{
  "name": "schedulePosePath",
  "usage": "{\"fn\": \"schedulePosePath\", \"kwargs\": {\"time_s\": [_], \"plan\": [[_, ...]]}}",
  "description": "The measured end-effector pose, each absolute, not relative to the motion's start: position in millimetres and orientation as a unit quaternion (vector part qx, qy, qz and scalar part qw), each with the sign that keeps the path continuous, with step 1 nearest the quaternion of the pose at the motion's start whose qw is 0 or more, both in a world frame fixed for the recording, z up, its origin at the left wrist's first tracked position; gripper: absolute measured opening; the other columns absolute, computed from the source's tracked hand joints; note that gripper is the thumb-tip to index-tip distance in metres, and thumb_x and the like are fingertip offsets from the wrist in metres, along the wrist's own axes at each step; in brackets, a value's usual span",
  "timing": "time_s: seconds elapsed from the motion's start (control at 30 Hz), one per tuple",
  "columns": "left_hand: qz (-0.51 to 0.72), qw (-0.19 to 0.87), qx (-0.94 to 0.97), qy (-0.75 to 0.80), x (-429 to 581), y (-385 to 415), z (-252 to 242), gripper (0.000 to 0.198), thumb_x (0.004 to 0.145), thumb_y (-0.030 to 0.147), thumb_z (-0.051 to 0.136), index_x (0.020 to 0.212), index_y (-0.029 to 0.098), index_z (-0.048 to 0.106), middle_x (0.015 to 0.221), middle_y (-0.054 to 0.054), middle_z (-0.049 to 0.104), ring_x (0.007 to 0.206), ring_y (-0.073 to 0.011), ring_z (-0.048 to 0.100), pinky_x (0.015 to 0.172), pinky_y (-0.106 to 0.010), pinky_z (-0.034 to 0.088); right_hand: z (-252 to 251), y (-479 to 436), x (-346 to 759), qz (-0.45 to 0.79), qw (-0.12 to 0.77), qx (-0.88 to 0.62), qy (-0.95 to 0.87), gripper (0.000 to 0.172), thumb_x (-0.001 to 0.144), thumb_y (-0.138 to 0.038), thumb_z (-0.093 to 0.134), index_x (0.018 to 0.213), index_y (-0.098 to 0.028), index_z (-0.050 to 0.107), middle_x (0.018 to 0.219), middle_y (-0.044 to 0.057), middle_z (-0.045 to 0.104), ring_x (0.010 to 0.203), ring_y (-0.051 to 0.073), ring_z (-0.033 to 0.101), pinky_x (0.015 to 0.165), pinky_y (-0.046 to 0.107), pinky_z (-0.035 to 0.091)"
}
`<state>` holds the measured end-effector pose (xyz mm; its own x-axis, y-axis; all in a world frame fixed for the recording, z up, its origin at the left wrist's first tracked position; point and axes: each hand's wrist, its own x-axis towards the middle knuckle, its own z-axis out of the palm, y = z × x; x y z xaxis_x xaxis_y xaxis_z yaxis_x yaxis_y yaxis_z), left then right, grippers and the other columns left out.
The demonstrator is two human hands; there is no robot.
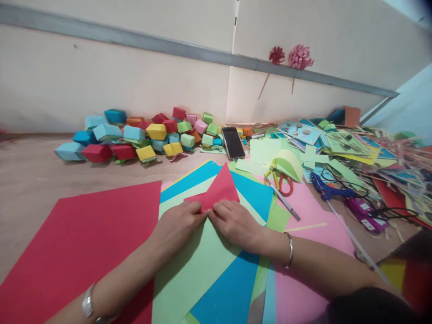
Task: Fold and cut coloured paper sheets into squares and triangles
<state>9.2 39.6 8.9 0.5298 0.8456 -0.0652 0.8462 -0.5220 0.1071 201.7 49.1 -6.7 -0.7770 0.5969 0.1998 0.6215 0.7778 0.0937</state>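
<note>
Both my hands meet at the near edge of a folded piece of red paper point(221, 186), which comes to a point at its far end. My left hand point(184, 220) pinches its lower left edge, fingers closed. Right beside it, my right hand point(232, 222) has its fingers curled and pressed on the lower right edge. Beneath them lie green paper sheets point(182, 270) and blue paper sheets point(226, 288) fanned over one another. To the left is a large red sheet point(97, 238), partly under my left forearm. My hands hide the near edge of the folded piece.
Several folded paper boxes point(97, 153) are heaped along the wall. A phone point(232, 143) lies beside them. On the right are red-handled scissors point(286, 184), a grey cutter knife point(286, 204), a blue glue gun point(329, 188), a purple power strip point(366, 216) and pink sheets point(310, 270).
</note>
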Motion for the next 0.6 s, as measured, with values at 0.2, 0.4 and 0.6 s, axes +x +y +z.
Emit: {"fn": "schedulePosePath", "kwargs": {"time_s": [0.2,0.4,0.6], "plan": [[-0.093,0.029,0.879,0.467,17.1,35.5,21.1,0.034,0.092,0.003,0.041,0.091,0.013,0.074,0.088,-0.010,0.068,0.082,-0.0236,0.062,0.060,-0.032,0.041,-8.8,41.6,207.4,-0.119,0.019,-0.326,-0.938,0.029,0.093,-0.003,0.042,0.076,-0.012,0.063,0.080,0.010,0.059,0.074,0.021,0.044,0.064,0.036,0.027],[-0.135,0.057,0.849,0.507,21.7,26.7,35.1,0.041,0.080,-0.007,0.039,0.086,0.011,0.075,0.088,-0.015,0.067,0.084,-0.0298,0.064,0.057,-0.034,0.043,0.3,35.7,219.8,-0.149,-0.083,-0.415,-0.894,0.025,0.074,0.007,0.048,0.065,-0.011,0.062,0.070,0.013,0.056,0.070,0.022,0.046,0.059,0.035,0.023],[-0.135,0.086,0.820,0.550,21.5,18.2,41.9,0.041,0.079,-0.009,0.040,0.086,0.009,0.076,0.091,-0.018,0.068,0.085,-0.0313,0.066,0.057,-0.034,0.046,13.6,35.1,212.8,-0.125,-0.135,-0.408,-0.894,0.027,0.077,0.004,0.047,0.068,-0.011,0.067,0.072,0.014,0.056,0.073,0.024,0.048,0.061,0.036,0.025]]}}
